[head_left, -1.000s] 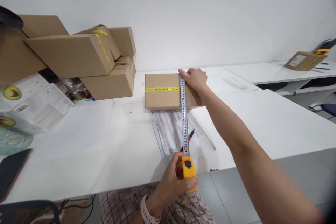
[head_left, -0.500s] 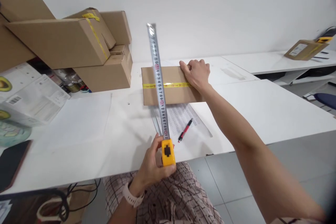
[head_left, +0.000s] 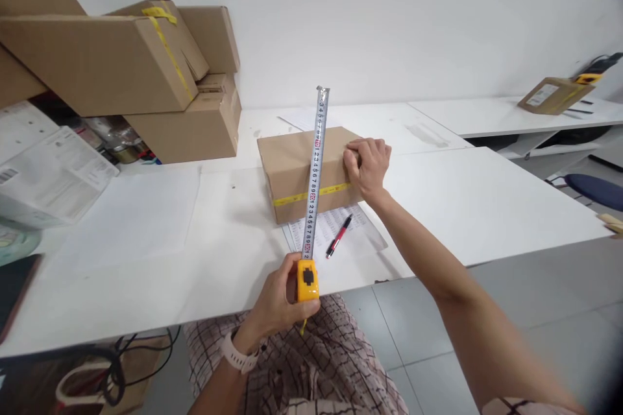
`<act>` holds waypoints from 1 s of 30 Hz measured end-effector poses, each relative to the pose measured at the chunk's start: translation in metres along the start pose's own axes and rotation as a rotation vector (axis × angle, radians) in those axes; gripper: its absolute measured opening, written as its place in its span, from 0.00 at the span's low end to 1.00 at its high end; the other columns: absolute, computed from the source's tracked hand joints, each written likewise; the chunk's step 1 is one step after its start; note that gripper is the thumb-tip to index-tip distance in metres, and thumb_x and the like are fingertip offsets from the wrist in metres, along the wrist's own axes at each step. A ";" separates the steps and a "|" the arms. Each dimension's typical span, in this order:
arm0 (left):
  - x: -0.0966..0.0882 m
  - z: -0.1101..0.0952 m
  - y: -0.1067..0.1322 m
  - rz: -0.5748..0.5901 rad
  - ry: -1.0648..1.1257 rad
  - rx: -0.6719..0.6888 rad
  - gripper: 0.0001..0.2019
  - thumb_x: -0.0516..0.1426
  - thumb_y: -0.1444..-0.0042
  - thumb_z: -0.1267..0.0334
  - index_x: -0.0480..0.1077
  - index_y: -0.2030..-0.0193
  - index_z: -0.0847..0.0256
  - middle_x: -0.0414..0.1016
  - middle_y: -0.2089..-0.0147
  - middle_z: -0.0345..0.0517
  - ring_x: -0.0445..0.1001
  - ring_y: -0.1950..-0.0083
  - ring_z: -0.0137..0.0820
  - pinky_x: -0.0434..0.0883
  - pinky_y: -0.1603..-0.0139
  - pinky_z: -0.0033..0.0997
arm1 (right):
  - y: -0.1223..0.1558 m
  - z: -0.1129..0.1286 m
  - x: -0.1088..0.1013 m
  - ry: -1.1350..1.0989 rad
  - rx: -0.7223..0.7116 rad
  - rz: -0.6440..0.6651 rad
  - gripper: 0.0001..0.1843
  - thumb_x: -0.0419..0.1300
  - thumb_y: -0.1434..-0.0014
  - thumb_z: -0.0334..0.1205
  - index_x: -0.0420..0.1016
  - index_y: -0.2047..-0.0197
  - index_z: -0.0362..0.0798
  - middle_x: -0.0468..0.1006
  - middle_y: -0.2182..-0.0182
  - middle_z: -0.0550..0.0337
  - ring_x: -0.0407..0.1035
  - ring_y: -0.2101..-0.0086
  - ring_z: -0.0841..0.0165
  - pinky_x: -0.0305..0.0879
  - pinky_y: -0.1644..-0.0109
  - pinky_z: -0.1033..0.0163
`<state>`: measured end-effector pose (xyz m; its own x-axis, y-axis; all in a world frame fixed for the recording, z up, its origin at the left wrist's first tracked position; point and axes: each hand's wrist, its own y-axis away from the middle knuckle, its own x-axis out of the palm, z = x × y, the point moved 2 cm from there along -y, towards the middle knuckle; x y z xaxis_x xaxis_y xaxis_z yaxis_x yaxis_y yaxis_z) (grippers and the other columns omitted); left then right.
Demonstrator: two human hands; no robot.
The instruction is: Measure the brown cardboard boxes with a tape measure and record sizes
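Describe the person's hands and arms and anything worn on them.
The left hand and right hand are bare, with no gloves or rings visible. A pale watch strap circles the left wrist. Forearms are unsleeved; checked fabric shows high on the right arm.

We see bright, even, soft light from above, with no harsh glare. The brown cardboard box with yellow tape [head_left: 292,162] throws a faint shadow leftward onto the white table [head_left: 146,259]. Far left and right of the box, the edges bow and blur. The yellow tape measure [head_left: 313,188] in front of it is sharp.
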<state>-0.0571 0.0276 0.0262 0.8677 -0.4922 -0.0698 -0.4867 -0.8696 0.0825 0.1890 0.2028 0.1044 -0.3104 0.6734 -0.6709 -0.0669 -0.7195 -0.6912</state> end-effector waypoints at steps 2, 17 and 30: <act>0.000 0.001 0.000 0.002 -0.003 -0.003 0.29 0.66 0.52 0.58 0.61 0.44 0.58 0.72 0.55 0.43 0.67 0.61 0.32 0.67 0.61 0.30 | 0.009 0.000 0.009 -0.035 -0.042 0.050 0.22 0.47 0.31 0.53 0.77 0.50 0.51 0.79 0.47 0.50 0.66 0.47 0.55 0.52 0.39 0.49; -0.006 0.003 0.002 0.060 0.005 -0.023 0.35 0.69 0.55 0.57 0.63 0.40 0.57 0.72 0.53 0.44 0.69 0.57 0.35 0.69 0.57 0.33 | -0.126 0.017 -0.041 -0.833 0.203 0.162 0.28 0.49 0.31 0.61 0.77 0.56 0.46 0.78 0.67 0.57 0.73 0.69 0.70 0.69 0.66 0.63; -0.004 0.004 0.003 0.062 0.200 -0.019 0.64 0.70 0.54 0.59 0.28 0.23 0.51 0.69 0.42 0.54 0.70 0.44 0.43 0.69 0.44 0.44 | 0.010 0.058 -0.054 -0.971 0.419 0.159 0.15 0.61 0.38 0.56 0.74 0.61 0.53 0.73 0.75 0.63 0.69 0.75 0.70 0.68 0.72 0.61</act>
<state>-0.0625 0.0268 0.0223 0.8397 -0.5260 0.1350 -0.5397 -0.8360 0.0992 0.1504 0.1497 0.1489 -0.9540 0.2765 -0.1163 -0.2226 -0.9124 -0.3434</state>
